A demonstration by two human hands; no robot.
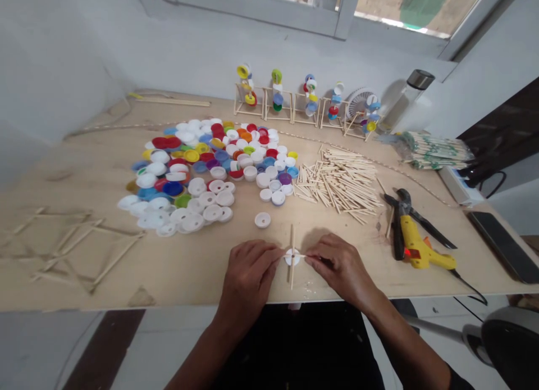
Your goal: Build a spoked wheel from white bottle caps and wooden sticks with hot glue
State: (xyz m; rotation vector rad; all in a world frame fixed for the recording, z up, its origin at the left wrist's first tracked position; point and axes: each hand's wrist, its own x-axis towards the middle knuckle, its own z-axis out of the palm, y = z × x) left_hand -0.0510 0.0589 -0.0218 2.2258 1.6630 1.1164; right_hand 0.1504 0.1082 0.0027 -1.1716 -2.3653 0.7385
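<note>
A white bottle cap (292, 257) lies near the table's front edge with thin wooden sticks (291, 241) fixed to it in a cross shape. My left hand (248, 272) pinches the stick end at the cap's left side. My right hand (339, 263) pinches the stick end at its right side. Both hands rest on the plywood tabletop (189, 272), fingers closed.
A pile of coloured and white caps (202, 171) and a heap of wooden sticks (337, 182) lie behind the hands. A yellow glue gun (416, 246) and pliers (404, 210) sit to the right, a phone (503, 244) beyond them. Several stick-and-cap models (307, 100) stand at the back.
</note>
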